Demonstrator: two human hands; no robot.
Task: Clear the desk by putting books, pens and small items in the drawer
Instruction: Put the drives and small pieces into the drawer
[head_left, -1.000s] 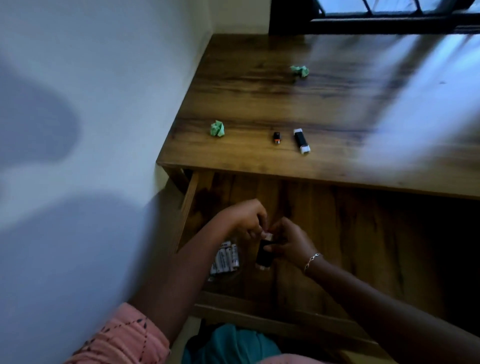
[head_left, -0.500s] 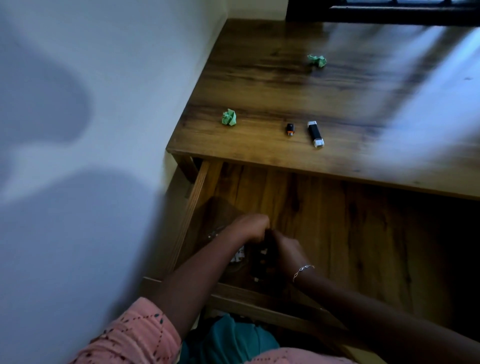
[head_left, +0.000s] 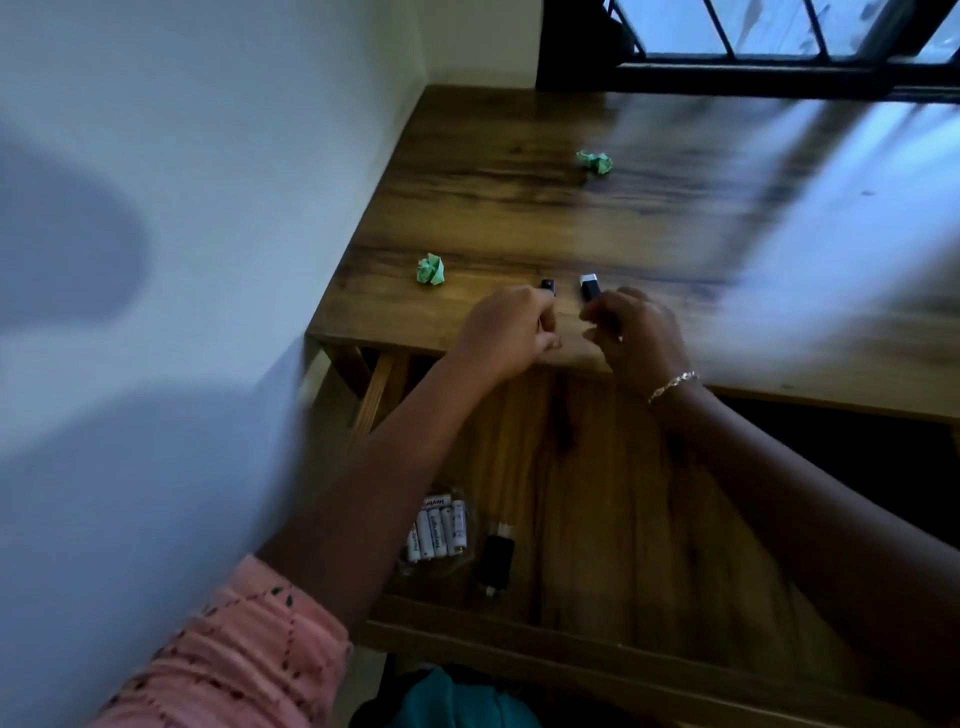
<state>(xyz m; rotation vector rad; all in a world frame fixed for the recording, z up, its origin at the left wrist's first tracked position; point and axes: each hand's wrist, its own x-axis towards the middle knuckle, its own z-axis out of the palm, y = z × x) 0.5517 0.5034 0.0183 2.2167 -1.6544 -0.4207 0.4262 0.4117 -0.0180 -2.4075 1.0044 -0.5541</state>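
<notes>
At the counter's (head_left: 519, 208) near edge, the left hand (head_left: 511, 325) curls at a small black cap (head_left: 547, 285), grip unclear. The right hand (head_left: 636, 332) pinches a black-and-white stick (head_left: 589, 285). Batteries (head_left: 436, 530) lie in the open drawer (head_left: 623, 493).

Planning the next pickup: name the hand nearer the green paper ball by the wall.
Left. The left hand is just right of the paper ball; the right hand lies farther right.

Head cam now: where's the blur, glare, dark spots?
Head view: streaky motion blur over the right side of the desk; pale glare from the window washes out that side; soft shadows fall on the wall; the open drawer is dim, yet the batteries in it show.
</notes>
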